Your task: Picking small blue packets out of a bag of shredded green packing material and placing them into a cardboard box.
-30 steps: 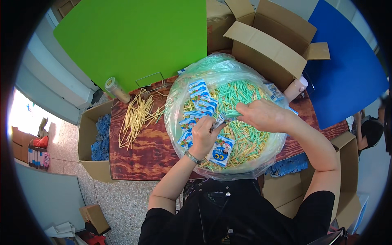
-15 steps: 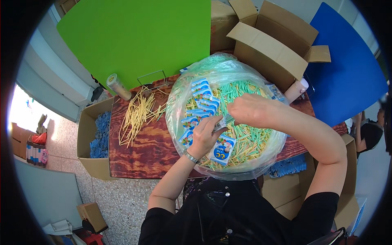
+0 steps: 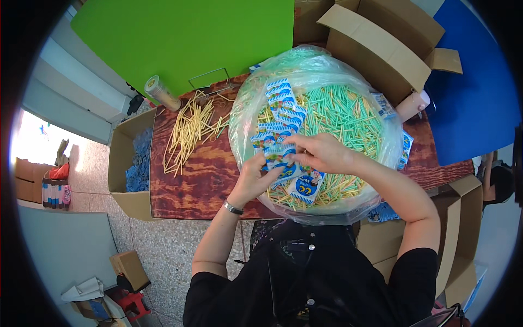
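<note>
My left hand (image 3: 254,179) is closed on the edge of a small blue-and-white packet (image 3: 279,157), its thumb lying over the front. My right hand (image 3: 325,154) comes in from the right, thumb and forefinger bent round the same packet's other edge. Under both hands sits a big clear plastic bag (image 3: 245,103), rolled open and full of short thin green and yellow sticks (image 3: 340,114). A row of like packets (image 3: 280,97) lies overlapping on the left part of the sticks. One more packet (image 3: 306,185) lies face up just below my right hand.
Long yellow sticks (image 3: 188,131) lie loose on the wood-grain table (image 3: 190,196), near a clear canister (image 3: 160,91). Open cartons stand at the left (image 3: 128,204), back right (image 3: 376,52) and lower right. A pink-white cylinder (image 3: 413,105) stands by the bag.
My right hand has come down and left from above the sticks onto the packet at my left hand. The packet now lies flatter, its printed face up. The whole view has shifted slightly.
</note>
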A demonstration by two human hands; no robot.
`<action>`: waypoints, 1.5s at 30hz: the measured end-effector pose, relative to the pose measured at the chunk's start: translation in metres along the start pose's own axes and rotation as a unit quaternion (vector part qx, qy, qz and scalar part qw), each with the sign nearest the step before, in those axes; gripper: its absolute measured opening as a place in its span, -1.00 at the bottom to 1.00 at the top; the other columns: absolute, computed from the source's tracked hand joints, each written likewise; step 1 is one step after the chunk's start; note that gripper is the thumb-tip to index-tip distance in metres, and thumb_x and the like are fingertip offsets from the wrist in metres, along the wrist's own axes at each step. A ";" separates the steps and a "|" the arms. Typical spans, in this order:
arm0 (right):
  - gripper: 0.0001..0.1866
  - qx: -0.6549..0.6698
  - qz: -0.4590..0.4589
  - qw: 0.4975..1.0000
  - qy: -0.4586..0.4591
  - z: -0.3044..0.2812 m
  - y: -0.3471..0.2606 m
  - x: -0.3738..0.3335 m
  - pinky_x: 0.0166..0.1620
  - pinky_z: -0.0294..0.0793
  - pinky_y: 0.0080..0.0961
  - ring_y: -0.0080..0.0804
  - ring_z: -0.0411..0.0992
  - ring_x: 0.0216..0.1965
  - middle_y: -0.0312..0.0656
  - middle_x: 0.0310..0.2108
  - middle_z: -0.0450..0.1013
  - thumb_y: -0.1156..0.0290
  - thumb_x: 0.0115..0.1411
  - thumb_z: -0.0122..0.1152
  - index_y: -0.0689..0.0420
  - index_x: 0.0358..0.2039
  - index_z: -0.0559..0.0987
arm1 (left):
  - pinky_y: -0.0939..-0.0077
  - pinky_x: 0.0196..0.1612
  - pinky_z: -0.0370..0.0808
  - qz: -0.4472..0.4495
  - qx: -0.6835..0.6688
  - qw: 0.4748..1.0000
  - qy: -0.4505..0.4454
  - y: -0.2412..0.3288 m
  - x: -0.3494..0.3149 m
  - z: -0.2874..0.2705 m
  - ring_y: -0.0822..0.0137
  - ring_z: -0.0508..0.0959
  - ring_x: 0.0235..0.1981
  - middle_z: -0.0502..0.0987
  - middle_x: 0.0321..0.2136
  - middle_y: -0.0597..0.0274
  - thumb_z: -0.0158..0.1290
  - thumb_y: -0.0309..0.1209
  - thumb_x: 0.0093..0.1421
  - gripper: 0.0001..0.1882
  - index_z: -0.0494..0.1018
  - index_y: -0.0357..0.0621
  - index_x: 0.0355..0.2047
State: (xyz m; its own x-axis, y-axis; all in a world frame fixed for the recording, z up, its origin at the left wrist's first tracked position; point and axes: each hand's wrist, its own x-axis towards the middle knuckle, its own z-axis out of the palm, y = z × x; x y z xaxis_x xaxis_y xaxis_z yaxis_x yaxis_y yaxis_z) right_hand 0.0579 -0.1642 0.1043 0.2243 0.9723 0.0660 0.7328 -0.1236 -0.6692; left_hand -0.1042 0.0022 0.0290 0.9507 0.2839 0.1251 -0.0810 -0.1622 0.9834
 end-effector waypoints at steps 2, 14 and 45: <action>-0.77 0.032 0.040 0.998 0.024 0.010 0.017 -0.007 -0.33 0.46 -0.18 -0.09 0.51 -0.36 -0.11 -0.44 0.50 0.33 0.15 0.21 0.05 -0.18 0.46 | 0.59 -0.33 0.51 -0.033 0.021 0.999 0.016 -0.006 -0.011 -0.004 0.60 0.49 -0.33 0.54 -0.39 0.27 0.19 -0.53 0.12 -0.80 0.49 -0.32 -0.25; -0.81 -0.314 0.115 0.941 0.045 0.044 0.075 -0.041 -0.40 0.50 -0.22 -0.14 0.51 -0.32 -0.18 -0.36 0.43 0.33 0.12 0.21 0.06 -0.29 0.44 | 0.65 -0.48 0.38 -0.091 0.003 0.996 0.018 -0.033 -0.036 -0.010 0.68 0.39 -0.51 0.50 -0.55 0.42 0.22 -0.50 0.10 -0.85 0.45 -0.29 -0.45; -0.76 0.124 0.073 0.967 0.208 0.010 0.006 -0.060 -0.37 0.46 -0.41 -0.21 0.51 -0.41 -0.15 -0.44 0.51 0.39 0.06 0.34 0.16 -0.26 0.55 | 0.44 -0.52 0.34 -0.024 0.151 0.988 0.012 0.002 0.004 0.071 0.38 0.45 -0.57 0.50 -0.59 0.19 0.23 -0.38 0.10 -0.80 0.51 -0.28 -0.46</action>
State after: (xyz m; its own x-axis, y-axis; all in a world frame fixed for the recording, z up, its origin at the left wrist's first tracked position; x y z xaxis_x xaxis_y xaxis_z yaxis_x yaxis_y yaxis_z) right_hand 0.0421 -0.2215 0.0886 0.5913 0.7774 0.2146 0.5087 -0.1530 -0.8472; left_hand -0.0796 -0.0638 0.0224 0.9433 0.3205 0.0862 0.0607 -0.4219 0.9046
